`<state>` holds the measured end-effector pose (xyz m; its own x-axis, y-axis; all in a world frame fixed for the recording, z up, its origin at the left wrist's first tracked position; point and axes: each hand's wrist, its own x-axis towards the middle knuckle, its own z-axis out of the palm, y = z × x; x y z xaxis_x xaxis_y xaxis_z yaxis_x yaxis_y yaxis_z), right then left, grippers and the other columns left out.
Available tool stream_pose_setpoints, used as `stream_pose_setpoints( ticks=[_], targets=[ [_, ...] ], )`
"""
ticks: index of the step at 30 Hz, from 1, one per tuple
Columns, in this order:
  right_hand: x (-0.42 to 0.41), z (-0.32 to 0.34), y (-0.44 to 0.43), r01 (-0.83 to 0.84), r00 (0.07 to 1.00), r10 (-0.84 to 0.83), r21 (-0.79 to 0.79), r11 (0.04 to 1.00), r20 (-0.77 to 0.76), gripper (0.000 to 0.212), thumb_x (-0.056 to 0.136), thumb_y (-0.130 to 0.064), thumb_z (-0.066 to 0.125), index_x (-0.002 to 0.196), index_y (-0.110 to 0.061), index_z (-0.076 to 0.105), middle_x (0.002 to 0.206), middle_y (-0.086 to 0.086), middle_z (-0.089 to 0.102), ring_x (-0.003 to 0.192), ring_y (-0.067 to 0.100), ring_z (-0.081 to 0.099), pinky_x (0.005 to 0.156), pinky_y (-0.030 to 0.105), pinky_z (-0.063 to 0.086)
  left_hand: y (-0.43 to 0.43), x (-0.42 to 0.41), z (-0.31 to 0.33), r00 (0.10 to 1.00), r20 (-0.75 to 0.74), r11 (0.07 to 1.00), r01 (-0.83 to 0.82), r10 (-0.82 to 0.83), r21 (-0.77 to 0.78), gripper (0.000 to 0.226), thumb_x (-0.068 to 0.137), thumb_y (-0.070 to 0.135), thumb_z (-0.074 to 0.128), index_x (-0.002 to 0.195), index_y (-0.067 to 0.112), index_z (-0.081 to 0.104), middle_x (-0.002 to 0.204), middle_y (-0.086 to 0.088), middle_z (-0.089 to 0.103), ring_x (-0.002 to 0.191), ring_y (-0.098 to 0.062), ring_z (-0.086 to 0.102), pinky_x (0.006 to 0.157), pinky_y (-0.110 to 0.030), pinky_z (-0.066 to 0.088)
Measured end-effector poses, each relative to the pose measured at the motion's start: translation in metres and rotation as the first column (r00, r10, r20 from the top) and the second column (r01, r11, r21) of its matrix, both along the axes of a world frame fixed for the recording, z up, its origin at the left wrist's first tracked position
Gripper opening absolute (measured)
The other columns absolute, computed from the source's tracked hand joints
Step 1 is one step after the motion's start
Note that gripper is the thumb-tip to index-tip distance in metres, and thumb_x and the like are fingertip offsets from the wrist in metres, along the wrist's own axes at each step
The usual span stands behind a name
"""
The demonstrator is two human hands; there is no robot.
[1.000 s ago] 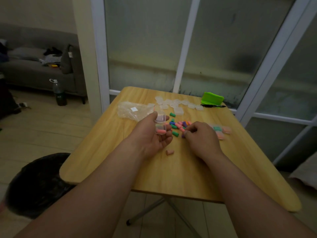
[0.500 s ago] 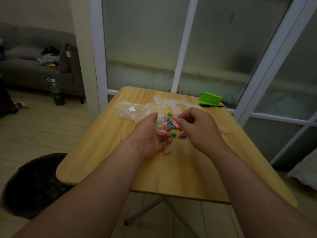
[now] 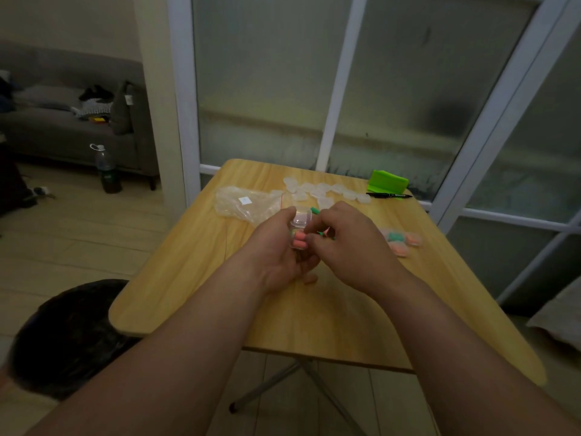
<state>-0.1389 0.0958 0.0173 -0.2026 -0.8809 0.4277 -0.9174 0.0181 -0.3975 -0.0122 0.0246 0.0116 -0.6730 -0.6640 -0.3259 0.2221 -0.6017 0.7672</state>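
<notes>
Counter [image 3: 314, 325] of pale wood fills mid-frame. Just above centre, the left hand [image 3: 276, 253] curls round a small clear case [image 3: 300, 226], held over the counter. The right hand [image 3: 349, 243] meets it from the right, fingers bent at the case's mouth; whether they pinch anything is hidden. Pink plugs [image 3: 298, 239] lie inside the case.
</notes>
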Motion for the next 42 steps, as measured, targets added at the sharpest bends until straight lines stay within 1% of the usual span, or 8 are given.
stream_pose_setpoints(
  ticks=[6, 12, 15, 19, 24, 29, 36, 42],
  targets=[
    [-0.006, -0.001, 0.001, -0.003, 0.991, 0.011, -0.064, 0.998, 0.137, 0.004, 0.096, -0.029, 0.071, 0.097, -0.029, 0.075, 0.096, -0.010, 0.061, 0.087, 0.003, 0.058, 0.073, 0.024, 0.044, -0.001, 0.000, -0.001, 1.000, -0.015, 1.000, 0.026, -0.026, -0.015, 0.057, 0.109, 0.049, 0.036, 0.138, 0.008, 0.063, 0.075, -0.005, 0.062, 0.062, -0.014, 0.057, 0.066, -0.031, 0.051],
    [-0.017, -0.005, -0.005, 0.097, 0.921, -0.044, -0.120, 0.988, 0.386, 0.012, 0.099, -0.029, 0.065, 0.106, -0.026, 0.074, 0.096, -0.010, 0.072, 0.092, 0.012, 0.069, 0.081, 0.051, 0.063, 0.002, 0.001, 0.001, 0.994, -0.045, 0.994, 0.104, -0.103, 0.019, 0.051, 0.108, 0.054, 0.033, 0.116, 0.013, 0.063, 0.074, -0.001, 0.048, 0.061, -0.014, 0.047, 0.062, -0.029, 0.045],
    [-0.013, -0.002, -0.002, 0.066, 0.900, -0.040, -0.046, 0.997, 0.435, 0.031, 0.105, -0.034, 0.059, 0.133, -0.026, 0.070, 0.118, -0.011, 0.070, 0.108, 0.009, 0.066, 0.094, 0.051, 0.060, 0.005, 0.000, 0.001, 0.988, -0.045, 0.988, 0.149, -0.147, 0.033, 0.057, 0.106, 0.061, 0.033, 0.115, 0.012, 0.060, 0.077, 0.000, 0.037, 0.062, -0.015, 0.045, 0.063, -0.030, 0.046],
    [-0.004, 0.005, 0.006, 0.002, 0.900, 0.030, -0.073, 0.997, 0.436, 0.024, 0.107, -0.032, 0.057, 0.124, -0.028, 0.074, 0.112, -0.016, 0.071, 0.101, 0.001, 0.065, 0.088, 0.040, 0.059, 0.000, -0.002, -0.002, 0.991, -0.067, 0.991, 0.119, -0.114, 0.065, 0.067, 0.105, 0.063, 0.034, 0.129, 0.007, 0.062, 0.077, -0.003, 0.047, 0.065, -0.014, 0.045, 0.066, -0.030, 0.051],
    [0.001, 0.000, 0.015, -0.075, 0.937, 0.081, -0.031, 0.997, 0.340, 0.008, 0.096, -0.037, 0.075, 0.102, -0.032, 0.073, 0.105, -0.014, 0.073, 0.102, 0.002, 0.065, 0.084, 0.032, 0.054, -0.004, -0.002, -0.003, 0.988, -0.078, 0.989, 0.138, -0.134, 0.044, 0.074, 0.106, 0.061, 0.031, 0.141, 0.004, 0.061, 0.091, -0.009, 0.074, 0.082, -0.019, 0.071, 0.122, -0.050, 0.031],
    [0.002, -0.007, 0.019, -0.080, 0.956, 0.088, -0.041, 0.996, 0.280, 0.018, 0.094, -0.036, 0.079, 0.103, -0.031, 0.064, 0.104, -0.014, 0.071, 0.100, -0.001, 0.064, 0.082, 0.028, 0.055, 0.006, 0.000, 0.006, 0.983, -0.069, 0.985, 0.173, -0.171, 0.022, 0.048, 0.106, 0.046, 0.036, 0.127, 0.008, 0.058, 0.075, -0.006, 0.056, 0.059, -0.016, 0.056, 0.069, -0.033, 0.047],
    [-0.008, -0.009, 0.024, -0.067, 0.946, 0.076, -0.039, 0.997, 0.316, 0.059, 0.092, -0.037, 0.081, 0.143, -0.028, 0.052, 0.129, -0.016, 0.064, 0.109, -0.012, 0.061, 0.083, 0.002, 0.046, 0.012, -0.002, -0.001, 0.988, -0.028, 0.973, 0.144, -0.151, -0.179, 0.040, 0.103, 0.003, 0.042, 0.137, 0.006, 0.062, 0.127, -0.019, 0.073, 0.121, -0.028, 0.070, 0.119, -0.051, 0.040],
    [-0.014, -0.014, 0.026, -0.009, 0.950, 0.015, -0.021, 1.000, 0.312, 0.065, 0.092, -0.047, 0.079, 0.148, -0.031, 0.050, 0.137, -0.009, 0.059, 0.121, 0.001, 0.056, 0.091, 0.009, 0.043, 0.012, -0.008, -0.002, 0.995, -0.092, 0.987, 0.018, -0.033, -0.158, 0.048, 0.103, -0.009, 0.042, 0.151, -0.001, 0.044, 0.127, -0.029, 0.068, 0.107, -0.032, 0.076, 0.089, -0.039, 0.064]
  ],
)
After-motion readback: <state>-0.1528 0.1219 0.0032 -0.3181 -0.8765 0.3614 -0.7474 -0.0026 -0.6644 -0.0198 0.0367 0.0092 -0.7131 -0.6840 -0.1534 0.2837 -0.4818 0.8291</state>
